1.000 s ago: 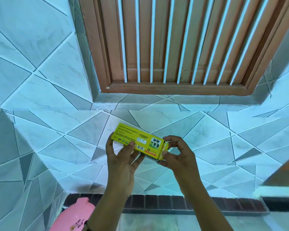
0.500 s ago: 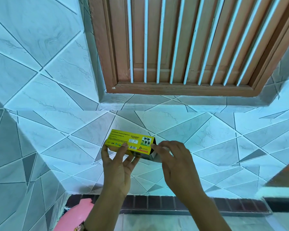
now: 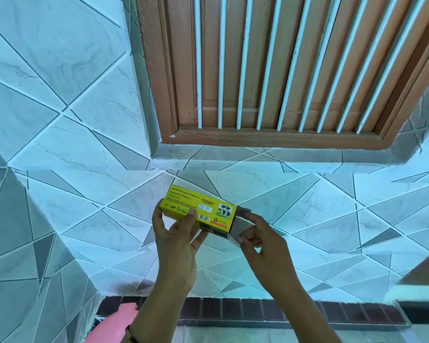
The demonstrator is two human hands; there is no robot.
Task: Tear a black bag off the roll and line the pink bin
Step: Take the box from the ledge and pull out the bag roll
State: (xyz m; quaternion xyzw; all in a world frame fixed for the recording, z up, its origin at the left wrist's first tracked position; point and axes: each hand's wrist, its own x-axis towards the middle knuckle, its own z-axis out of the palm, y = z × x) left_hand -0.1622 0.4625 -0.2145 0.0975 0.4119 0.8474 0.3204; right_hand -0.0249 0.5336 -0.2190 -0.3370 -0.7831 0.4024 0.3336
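I hold a yellow cardboard box point(image 3: 196, 206) of bin bags in front of the tiled wall. My left hand point(image 3: 177, 240) grips its left half from below, thumb and fingers wrapped around it. My right hand point(image 3: 263, 241) pinches the grey end flap point(image 3: 238, 225) at the box's right end, which stands folded open. The roll of black bags inside is not visible. Part of the pink bin point(image 3: 114, 323) shows at the bottom left, partly behind my left forearm.
A wooden window frame point(image 3: 270, 139) with white bars fills the upper middle above a tiled sill. A dark brick strip point(image 3: 258, 309) runs along the foot of the wall. A brown-and-white edge point(image 3: 421, 278) juts in at the right.
The box's right end flap was shut a second ago; my right hand has pulled it open. The box has tilted slightly while my left hand kept its grip.
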